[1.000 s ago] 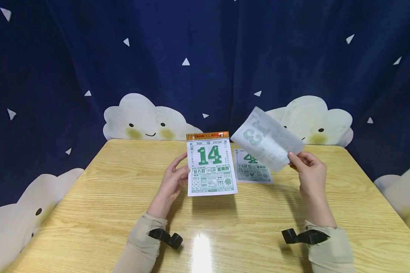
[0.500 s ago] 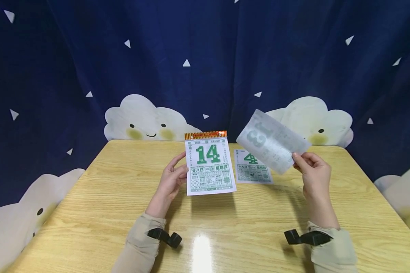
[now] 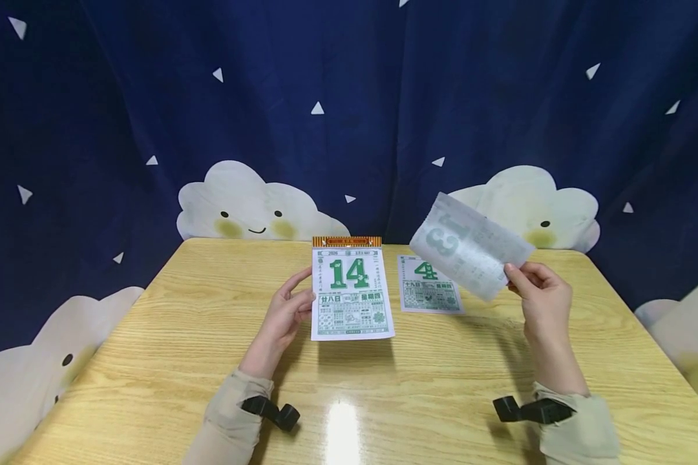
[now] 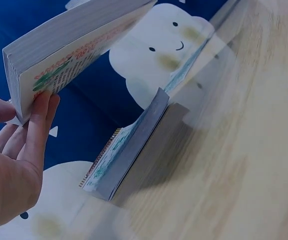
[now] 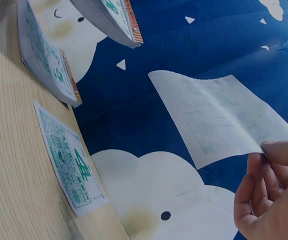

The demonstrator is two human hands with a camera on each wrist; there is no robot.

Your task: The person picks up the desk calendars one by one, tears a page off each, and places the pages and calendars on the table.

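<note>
My left hand grips the left edge of a thick tear-off calendar, raised above the table, its front showing a green 14. The left wrist view shows the calendar's page block, with the thumb on one side and fingers on the other. At the right, my right hand pinches a corner of a loose calendar page in the air; a 13 shows through in reverse. Below it lies another calendar page with a green 4, its top right corner covered. A second calendar lies on the table, hidden in the head view.
The wooden table reaches back to a dark blue curtain with white triangles and smiling clouds. Black wrist straps with cameras sit over both beige sleeves.
My left hand has shifted slightly left and toward me with the calendar. My right hand has moved right and a little down, carrying the loose page farther from the calendar.
</note>
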